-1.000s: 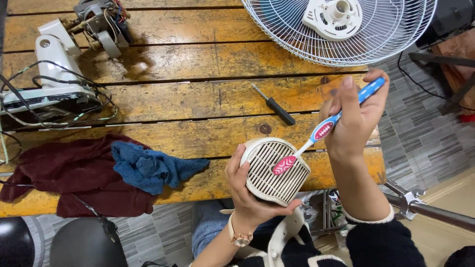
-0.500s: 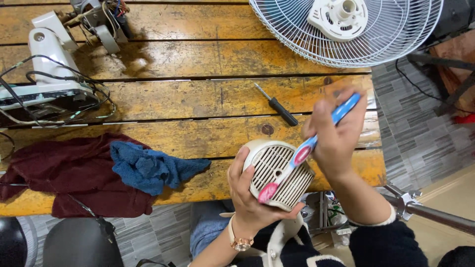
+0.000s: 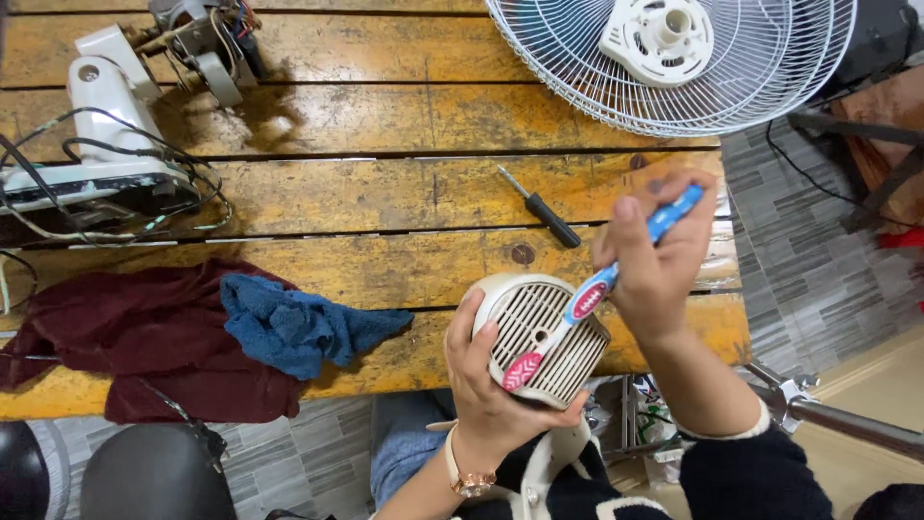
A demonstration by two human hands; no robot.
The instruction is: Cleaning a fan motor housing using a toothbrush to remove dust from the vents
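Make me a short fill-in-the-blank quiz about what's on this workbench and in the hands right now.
1. The right hand holds a ____ against the slotted cover.
2. The left hand grips the ____ cover.
3. A black-handled ____ lies alone on the wooden table.
4. The blue rag lies on a ____ cloth.

Missing words: toothbrush; slotted; screwdriver; maroon

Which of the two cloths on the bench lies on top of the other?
The blue cloth. It is bunched up and lies over the right part of the larger maroon cloth, which is spread flat on the wooden bench beneath it.
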